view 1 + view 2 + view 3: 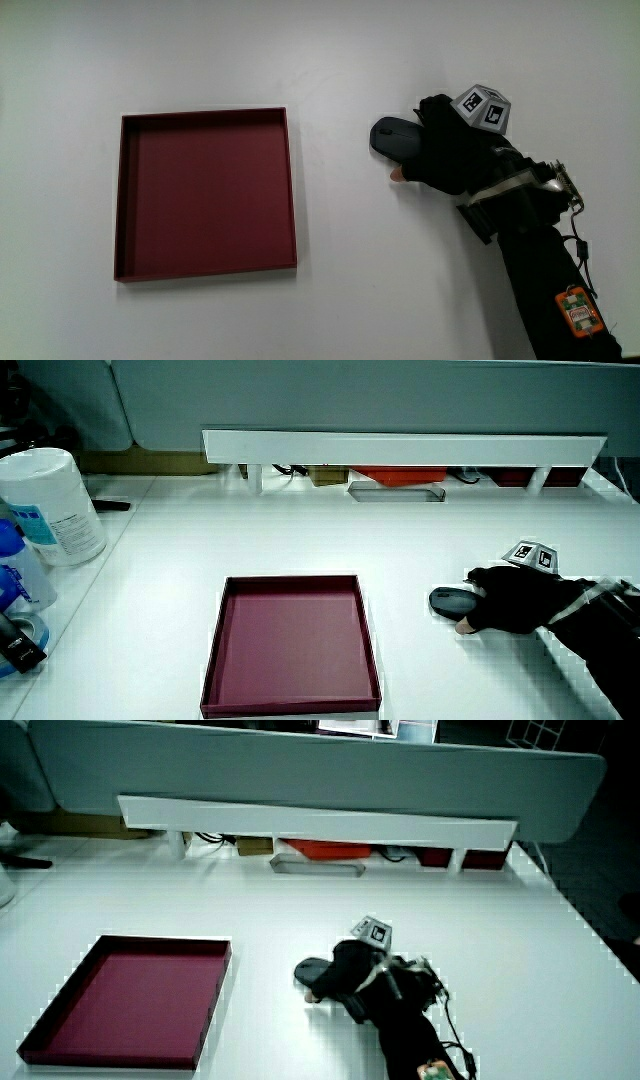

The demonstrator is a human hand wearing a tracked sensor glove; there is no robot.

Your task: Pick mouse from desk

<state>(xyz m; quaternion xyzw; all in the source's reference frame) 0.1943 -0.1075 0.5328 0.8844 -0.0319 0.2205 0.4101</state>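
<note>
Resting on the white table, the mouse lies well apart from the red tray. The hand lies over the part of the mouse nearer the forearm; the part toward the tray shows bare. Same layout in both side views: hand draped on mouse, and hand on mouse.

Fingers: curled down around the mouse, a bare thumb tip showing at the mouse's edge nearer the person. Judged gripping, mouse not yet off the table.

Risks, as judgement only:
1. Hold covers only 1 end of the mouse. On lifting, the free end could tip down and pivot out of the fingers.
2. Smooth shell against glove fabric: low friction, could slip if the squeeze is light.
3. Thumb sits low at the edge; if it rides under rather than beside, the mouse may skid toward the tray instead of rising.

Marker cube on the hand's back stands clear of everything.
</note>
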